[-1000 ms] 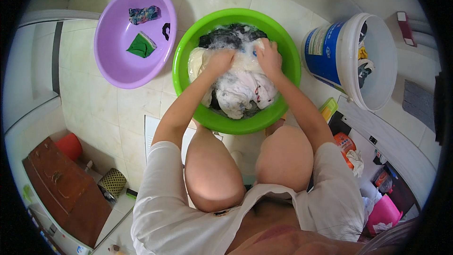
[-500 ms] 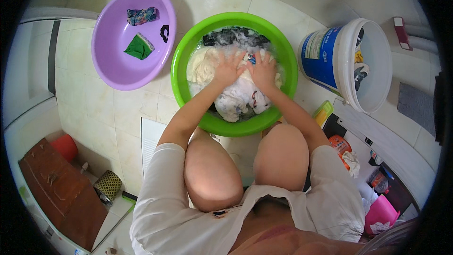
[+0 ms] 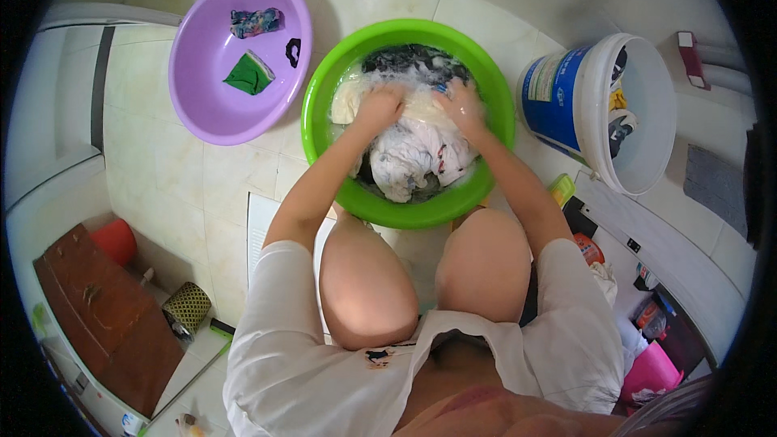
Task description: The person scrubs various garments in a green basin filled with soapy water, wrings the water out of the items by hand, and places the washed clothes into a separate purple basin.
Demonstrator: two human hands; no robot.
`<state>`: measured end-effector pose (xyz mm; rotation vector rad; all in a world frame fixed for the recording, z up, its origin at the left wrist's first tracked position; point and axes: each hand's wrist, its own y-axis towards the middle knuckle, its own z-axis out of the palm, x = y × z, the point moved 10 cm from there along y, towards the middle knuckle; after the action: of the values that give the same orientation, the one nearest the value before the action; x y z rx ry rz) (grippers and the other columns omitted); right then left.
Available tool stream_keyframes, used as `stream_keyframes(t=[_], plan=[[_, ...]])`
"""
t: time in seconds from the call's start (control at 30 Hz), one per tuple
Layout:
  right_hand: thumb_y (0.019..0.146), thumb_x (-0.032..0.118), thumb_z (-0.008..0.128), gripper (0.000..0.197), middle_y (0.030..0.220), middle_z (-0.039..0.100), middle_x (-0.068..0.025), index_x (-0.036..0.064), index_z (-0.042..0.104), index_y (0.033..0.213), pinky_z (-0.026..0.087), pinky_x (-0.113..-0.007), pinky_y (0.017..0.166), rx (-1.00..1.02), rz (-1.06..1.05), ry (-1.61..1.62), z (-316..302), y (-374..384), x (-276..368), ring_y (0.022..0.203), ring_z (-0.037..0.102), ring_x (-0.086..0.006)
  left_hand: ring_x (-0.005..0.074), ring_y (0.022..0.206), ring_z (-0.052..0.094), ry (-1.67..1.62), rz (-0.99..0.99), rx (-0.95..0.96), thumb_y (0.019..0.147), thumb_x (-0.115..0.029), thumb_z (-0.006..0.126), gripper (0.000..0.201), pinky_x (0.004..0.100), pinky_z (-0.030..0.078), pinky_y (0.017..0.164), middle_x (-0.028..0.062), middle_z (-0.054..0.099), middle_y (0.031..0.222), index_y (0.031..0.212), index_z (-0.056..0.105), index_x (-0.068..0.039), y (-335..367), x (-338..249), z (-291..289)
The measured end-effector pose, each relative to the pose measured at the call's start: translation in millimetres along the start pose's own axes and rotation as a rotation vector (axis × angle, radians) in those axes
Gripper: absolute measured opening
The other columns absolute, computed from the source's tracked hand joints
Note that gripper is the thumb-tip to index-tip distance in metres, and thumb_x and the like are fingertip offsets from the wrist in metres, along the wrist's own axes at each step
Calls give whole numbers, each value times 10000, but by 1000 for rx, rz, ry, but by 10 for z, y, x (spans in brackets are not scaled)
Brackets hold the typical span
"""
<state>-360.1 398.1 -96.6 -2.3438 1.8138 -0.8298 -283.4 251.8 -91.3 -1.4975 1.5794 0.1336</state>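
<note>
A green basin point(image 3: 312, 89) holds wet laundry in sudsy water. My left hand point(image 3: 382, 105) is closed on a cream garment point(image 3: 348, 99), its fingers curled into the cloth. On the other side of the cream cloth, my right hand point(image 3: 464, 107) has its fingers bent and gripping, the thumb toward the left; its fingertips are partly sunk in the cloth. Nearer to me in the basin lies a bunched white garment point(image 3: 401, 159) with small dark and red marks. Dark cloth point(image 3: 413, 58) floats among suds along the far side.
At the left, a purple basin point(image 3: 194, 81) holds a green cloth point(image 3: 249, 74), a patterned cloth point(image 3: 256, 23) and a black band point(image 3: 293, 53). A white and blue bucket point(image 3: 558, 89) with clothes inside lies tilted at the right. A brown cabinet point(image 3: 105, 324) stands at the lower left.
Both hands were flat with fingers spread on the laundry; now their fingers are curled into the cream cloth. It is stretched between the hands, and the hands are slightly farther apart.
</note>
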Motion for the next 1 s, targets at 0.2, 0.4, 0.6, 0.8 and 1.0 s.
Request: stream_keyframes(t=[0.2, 0.4, 0.6, 0.8, 1.0], plan=[[755, 289, 625, 297, 1018, 469, -162, 106, 569, 982, 447, -394, 705, -270, -124, 221, -989, -685, 384, 883, 526, -334, 391, 1032, 426, 557, -150, -629, 686, -85, 575, 623, 447, 370, 873, 197, 414, 1179, 1271, 366, -126, -819, 277, -585], [773, 260, 597, 251, 1036, 473, -145, 117, 584, 978, 418, -438, 757, -289, -178, 58, -1210, -877, 235, 958, 500, -331, 320, 871, 464, 494, 34, -509, 693, -28, 498, 356, 401, 407, 775, 143, 482, 931, 1042, 549, -74, -969, 115, -785], [823, 306, 517, 375, 1084, 469, -161, 150, 520, 1164, 355, -532, 818, -349, -538, -395, -674, -733, 805, 1048, 441, -314, 325, 1289, 225, 640, 22, -465, 771, -152, 513, 495, 568, 156, 1017, 97, 276, 1388, 1254, 409, -119, -699, -91, -500], [848, 379, 452, 413, 1234, 409, -200, 157, 492, 1194, 312, -530, 931, 141, -518, -40, 65, -313, 727, 1154, 392, -344, 372, 1278, 193, 654, -64, -364, 880, -390, 374, 476, 700, 81, 933, 49, 156, 1441, 1339, 287, -304, -229, 197, -87], [850, 440, 395, 506, 1274, 400, -181, 185, 361, 1286, 365, -502, 899, 328, -397, -206, 560, -5, 551, 1134, 430, -342, 331, 1262, 248, 413, -118, 116, 858, -438, 381, 497, 456, 162, 1048, 106, 171, 1429, 1309, 377, -228, 139, 938, 454]])
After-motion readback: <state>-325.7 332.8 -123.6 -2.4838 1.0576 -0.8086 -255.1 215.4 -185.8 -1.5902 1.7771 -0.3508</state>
